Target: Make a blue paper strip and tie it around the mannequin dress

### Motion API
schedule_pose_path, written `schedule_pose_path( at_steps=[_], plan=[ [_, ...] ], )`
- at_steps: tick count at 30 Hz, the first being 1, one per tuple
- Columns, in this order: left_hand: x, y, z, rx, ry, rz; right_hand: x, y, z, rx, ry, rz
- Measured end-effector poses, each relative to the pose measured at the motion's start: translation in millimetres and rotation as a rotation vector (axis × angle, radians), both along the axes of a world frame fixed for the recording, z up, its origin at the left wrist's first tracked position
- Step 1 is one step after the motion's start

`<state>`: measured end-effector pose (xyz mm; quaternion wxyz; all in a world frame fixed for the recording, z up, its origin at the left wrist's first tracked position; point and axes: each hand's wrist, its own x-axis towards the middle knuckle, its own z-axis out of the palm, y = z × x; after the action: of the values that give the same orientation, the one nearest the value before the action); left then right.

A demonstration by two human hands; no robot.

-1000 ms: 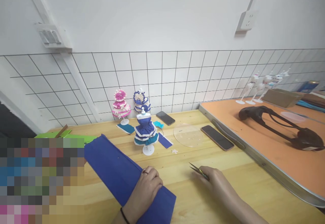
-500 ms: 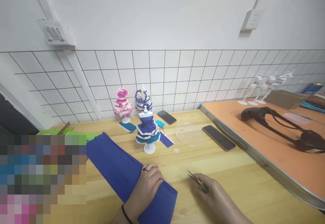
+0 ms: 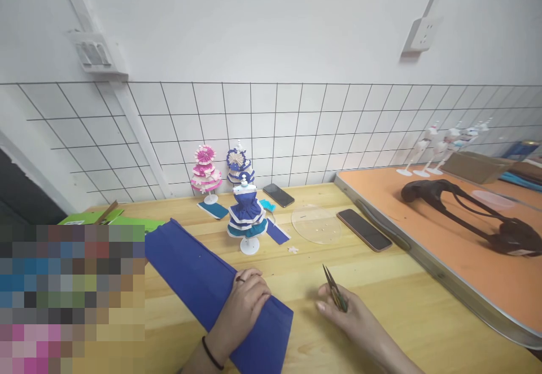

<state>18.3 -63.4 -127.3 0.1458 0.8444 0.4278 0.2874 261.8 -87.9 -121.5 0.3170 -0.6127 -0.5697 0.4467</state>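
Observation:
My left hand (image 3: 246, 300) lies with curled fingers on a long folded sheet of dark blue paper (image 3: 199, 281) on the wooden table (image 3: 381, 300), pressing its near end. My right hand (image 3: 345, 314) is closed on small green-handled scissors (image 3: 333, 290), whose blades point up and away. Beyond the hands stands a small mannequin in a blue and white tiered dress (image 3: 247, 217) on a white stand.
Two more dressed mannequins, pink (image 3: 205, 173) and blue (image 3: 237, 163), stand by the tiled wall. Two phones (image 3: 277, 194) (image 3: 364, 229), a clear disc (image 3: 315, 223) and blue scraps lie nearby. An orange board (image 3: 444, 233) with a black headset (image 3: 466, 207) lies to the right. Green paper (image 3: 127, 224) lies at the left.
My right hand has turned the scissors so the blades point upward instead of to the left. My left hand stays on the blue paper.

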Motion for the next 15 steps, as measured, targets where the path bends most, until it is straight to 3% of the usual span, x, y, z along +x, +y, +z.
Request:
schedule_pose_path(
  at_steps=[3, 8, 15],
  plan=[
    [0, 0, 0.4, -0.012, 0.001, -0.001, 0, -2, 2.2, 0.071, 0.002, 0.073],
    [0, 0, 0.3, -0.009, 0.011, 0.0, -7, -13, 13.1, 0.016, -0.061, 0.311],
    [0, -1, 1.2, 0.013, -0.009, 0.009, -16, -23, 12.6, -0.074, -0.228, 0.389]
  ],
)
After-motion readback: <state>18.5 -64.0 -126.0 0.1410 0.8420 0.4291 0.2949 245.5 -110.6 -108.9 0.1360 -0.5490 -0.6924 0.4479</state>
